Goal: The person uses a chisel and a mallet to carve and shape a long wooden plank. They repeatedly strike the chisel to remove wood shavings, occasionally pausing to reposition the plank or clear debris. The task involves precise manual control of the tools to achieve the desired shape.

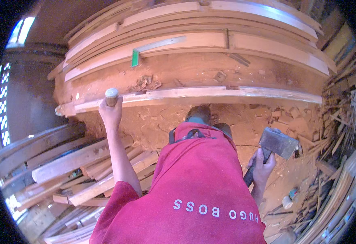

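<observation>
My left hand [110, 112] is closed round the wooden handle of a chisel [111, 94], whose pale, worn butt points up. Its blade is hidden below my fist, at the left part of a long, narrow timber [190, 93] with a notch in its upper edge. Out to the right, my right hand [263, 164] grips the dark handle of a heavy, block-headed hammer [278, 142]. The hammer is raised, apart from the timber and the chisel.
A square with a green stock [135, 58] lies on the farther planks [202, 40]. Wood shavings [146, 83] lie between the timbers. Stacked boards [70, 166] fill the left side; offcuts and sticks [336, 134] pile up on the right.
</observation>
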